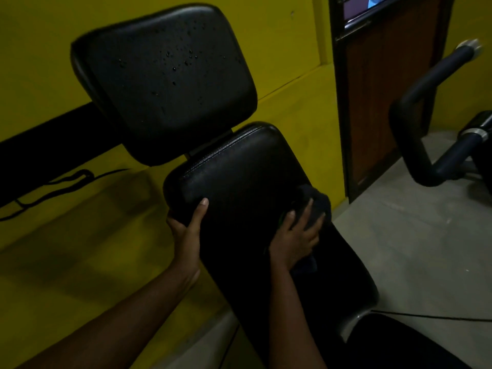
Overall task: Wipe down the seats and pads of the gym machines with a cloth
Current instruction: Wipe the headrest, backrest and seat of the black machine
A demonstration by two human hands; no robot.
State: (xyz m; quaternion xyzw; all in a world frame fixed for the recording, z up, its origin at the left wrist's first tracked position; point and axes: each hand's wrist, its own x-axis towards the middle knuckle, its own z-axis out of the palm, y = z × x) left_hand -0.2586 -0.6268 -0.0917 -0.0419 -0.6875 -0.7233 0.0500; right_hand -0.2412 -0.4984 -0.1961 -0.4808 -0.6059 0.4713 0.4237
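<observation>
A: On the long black seat pad [239, 177], where is the cloth?
B: The dark cloth [319, 203] lies bunched near the pad's right edge. It is under the right grip [295, 238], which presses it with fingers spread, not clenched.
A: And the left grip [186, 230]?
B: Clamped on the pad's left edge, thumb on top, fingers round the side.
A: The back pad [165, 81] above?
B: Speckled with droplets.

Right hand [294, 239] on cloth [316, 206]
</observation>
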